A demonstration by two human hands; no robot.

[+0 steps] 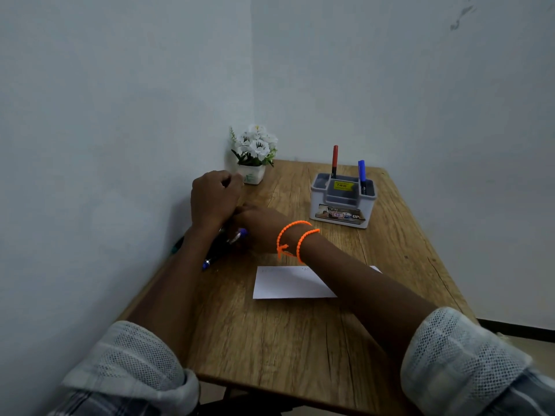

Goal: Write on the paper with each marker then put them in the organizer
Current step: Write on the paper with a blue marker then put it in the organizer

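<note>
We see both hands meet at centre left over loose markers (210,259): left hand (214,199) curled, right hand (258,226) reaching across. Paper (288,283) lies below; organizer (342,205) at right holds two markers.

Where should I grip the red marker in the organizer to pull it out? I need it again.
Pinch the red marker by its upper end, coming from above. It stands nearly upright in a back slot of the organizer, so only the top half is exposed. Pull straight up along its length; the blue marker stands apart to the right, so it should not interfere.
</note>
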